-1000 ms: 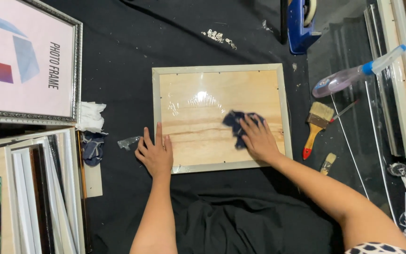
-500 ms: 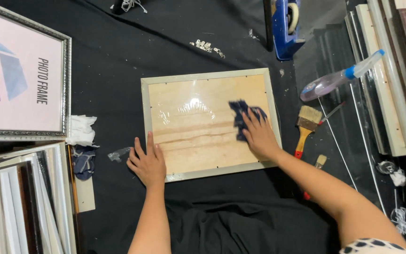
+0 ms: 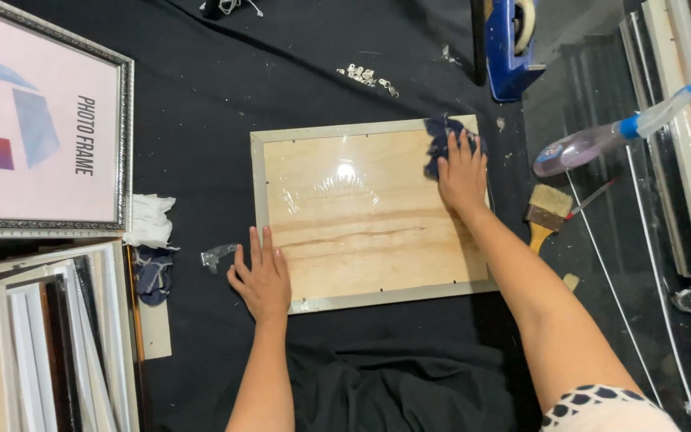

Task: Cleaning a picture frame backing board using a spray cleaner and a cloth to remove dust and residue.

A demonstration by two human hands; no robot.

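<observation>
Right hand flat, fingers spread, pressing a dark blue cloth onto the upper right corner of the glazed wooden frame. Left hand open, palm down, holding nothing, resting on the frame's lower left edge

Frame lies flat at picture centre on black fabric, long axis left-right, slightly tilted, glare spot near its top middle

Right of frame: paintbrush with wooden handle; above it a clear spray bottle on its side, blue nozzle pointing upper right, contents can't tell. Blue tape dispenser at top edge

Upper left: silver-framed picture with a white insert, blue and red shapes, black lettering running vertically. Below it white crumpled paper, then a stack of frames standing on edge at lower left. Small metal clips scattered at top centre
</observation>
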